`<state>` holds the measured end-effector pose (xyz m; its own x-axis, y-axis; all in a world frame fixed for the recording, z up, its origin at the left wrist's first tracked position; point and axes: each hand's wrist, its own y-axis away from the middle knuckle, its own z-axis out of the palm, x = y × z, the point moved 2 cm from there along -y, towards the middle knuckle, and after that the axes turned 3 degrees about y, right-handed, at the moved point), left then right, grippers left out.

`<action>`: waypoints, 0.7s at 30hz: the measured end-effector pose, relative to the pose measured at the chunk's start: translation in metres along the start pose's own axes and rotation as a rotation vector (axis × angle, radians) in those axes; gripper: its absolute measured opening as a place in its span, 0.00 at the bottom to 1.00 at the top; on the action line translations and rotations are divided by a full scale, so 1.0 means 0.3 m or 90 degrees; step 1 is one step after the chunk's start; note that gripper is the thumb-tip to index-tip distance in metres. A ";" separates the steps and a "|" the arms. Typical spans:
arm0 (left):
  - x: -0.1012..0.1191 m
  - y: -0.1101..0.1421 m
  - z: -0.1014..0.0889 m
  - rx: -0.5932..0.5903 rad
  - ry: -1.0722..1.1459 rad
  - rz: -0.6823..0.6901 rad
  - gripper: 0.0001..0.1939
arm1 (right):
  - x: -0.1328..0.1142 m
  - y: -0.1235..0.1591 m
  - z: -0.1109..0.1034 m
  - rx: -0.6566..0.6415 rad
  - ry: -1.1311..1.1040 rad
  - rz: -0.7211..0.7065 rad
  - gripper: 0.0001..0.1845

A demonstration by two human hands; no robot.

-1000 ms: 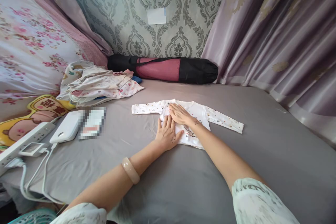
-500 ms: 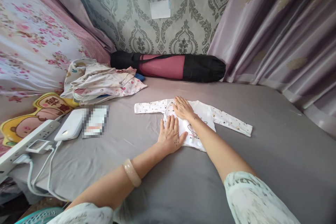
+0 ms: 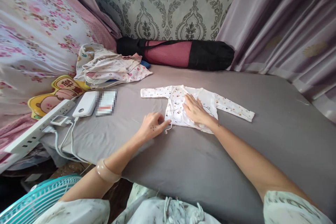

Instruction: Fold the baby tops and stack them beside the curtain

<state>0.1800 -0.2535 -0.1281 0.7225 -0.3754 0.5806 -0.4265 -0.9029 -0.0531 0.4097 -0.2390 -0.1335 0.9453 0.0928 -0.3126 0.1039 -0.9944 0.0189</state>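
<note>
Head view: a small long-sleeved shirt [image 3: 175, 106] lies spread on a grey sheet [image 3: 231, 154], just beyond the wearer's forearms. Its long axis, from cuff to cuff, runs left to right, the right sleeve [image 3: 233, 108] slanting towards the near side. The right hand [image 3: 195, 110] rests open and flat on the front panels, fingers directed far and left; it holds nothing. The left hand [image 3: 152, 126] is at the near left corner of the body, beside a thin tie [image 3: 168, 128], its thumb reaching right to the hem; whether thumb and finger grip the fabric cannot be told. The two hands are apart, the left being the nearer to the tie. A clothes pile [image 3: 110, 66] lies far left, beside a rolled mat bag [image 3: 168, 54].
</note>
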 end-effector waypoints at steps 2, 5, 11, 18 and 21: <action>0.023 0.037 0.017 -0.040 -0.034 0.024 0.21 | -0.036 0.060 0.031 -0.014 0.039 -0.004 0.36; 0.060 0.057 0.038 -0.050 -0.078 0.041 0.19 | -0.059 0.089 0.068 -0.008 0.078 0.003 0.37; 0.069 0.044 0.038 -0.076 -0.109 0.077 0.08 | -0.048 0.075 0.082 0.004 0.077 0.004 0.36; 0.022 -0.080 -0.118 -0.144 0.033 0.025 0.17 | 0.009 0.095 -0.010 -0.013 -0.162 0.034 0.35; 0.056 -0.165 -0.166 -0.067 0.019 0.011 0.17 | 0.067 0.114 -0.066 0.049 -0.213 0.102 0.33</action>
<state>0.1861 -0.2047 -0.0752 0.6983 -0.3830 0.6047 -0.4950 -0.8686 0.0214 0.4385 -0.2700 -0.1203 0.7935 -0.0736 -0.6041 -0.0730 -0.9970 0.0255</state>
